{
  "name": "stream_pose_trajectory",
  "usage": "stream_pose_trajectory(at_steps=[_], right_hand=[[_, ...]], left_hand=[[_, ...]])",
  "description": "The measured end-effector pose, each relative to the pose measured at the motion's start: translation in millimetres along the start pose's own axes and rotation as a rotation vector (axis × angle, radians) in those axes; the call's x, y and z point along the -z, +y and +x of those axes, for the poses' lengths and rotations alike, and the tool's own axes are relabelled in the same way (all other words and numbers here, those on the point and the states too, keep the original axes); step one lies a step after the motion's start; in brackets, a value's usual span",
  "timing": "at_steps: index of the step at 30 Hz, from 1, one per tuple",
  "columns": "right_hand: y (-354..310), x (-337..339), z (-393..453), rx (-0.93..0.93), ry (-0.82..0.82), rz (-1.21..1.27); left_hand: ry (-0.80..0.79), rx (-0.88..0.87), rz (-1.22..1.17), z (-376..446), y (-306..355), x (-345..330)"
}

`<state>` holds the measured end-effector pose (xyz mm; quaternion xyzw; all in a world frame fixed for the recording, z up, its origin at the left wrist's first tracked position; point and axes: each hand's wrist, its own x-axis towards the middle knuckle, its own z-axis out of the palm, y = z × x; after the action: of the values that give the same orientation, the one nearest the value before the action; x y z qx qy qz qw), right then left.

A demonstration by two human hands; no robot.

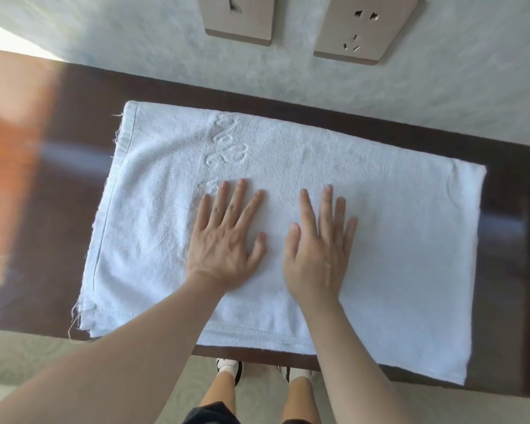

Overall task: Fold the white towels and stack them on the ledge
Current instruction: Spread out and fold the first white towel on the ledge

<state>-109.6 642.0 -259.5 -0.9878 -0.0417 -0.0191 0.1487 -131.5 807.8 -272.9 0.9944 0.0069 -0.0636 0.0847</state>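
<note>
A blurred orange shape (pixel 13 166) fills the left edge — unidentifiable. On the dark ledge (pixel 74 123), mid-frame, lies the folded white towel (pixel 395 240); the left hand (pixel 224 240) and right hand (pixel 318 246) press it flat, fingers spread — near corner overhanging.

Wall fittings and floor around the ledge

Two beige wall sockets (pixel 239 18) (pixel 369 27) are sitting at twelve o'clock on a pale textured wall (pixel 135 41); an orange blur (pixel 10 154) is showing at nine o'clock; patterned carpet (pixel 19 356) is lying at seven o'clock.
</note>
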Motion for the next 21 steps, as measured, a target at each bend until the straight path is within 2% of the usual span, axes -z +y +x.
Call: stream_pose_trajectory(at_steps=[3, 11, 14, 21], right_hand=[[-28, -13, -16, -0.012, -0.018, 0.002], [-27, -18, -16, -0.022, -0.031, -0.088], [-27, -19, -14, -0.033, -0.029, -0.093], [-25, -20, -16, -0.040, -0.048, -0.080]], left_hand=[[0.009, 0.016, -0.057, 2, 2, 3], [0.039, -0.072, -0.138, -11, -6, 6], [0.031, -0.118, -0.043, -37, -30, 4], [-0.004, 0.119, -0.012, -74, -108, 18]])
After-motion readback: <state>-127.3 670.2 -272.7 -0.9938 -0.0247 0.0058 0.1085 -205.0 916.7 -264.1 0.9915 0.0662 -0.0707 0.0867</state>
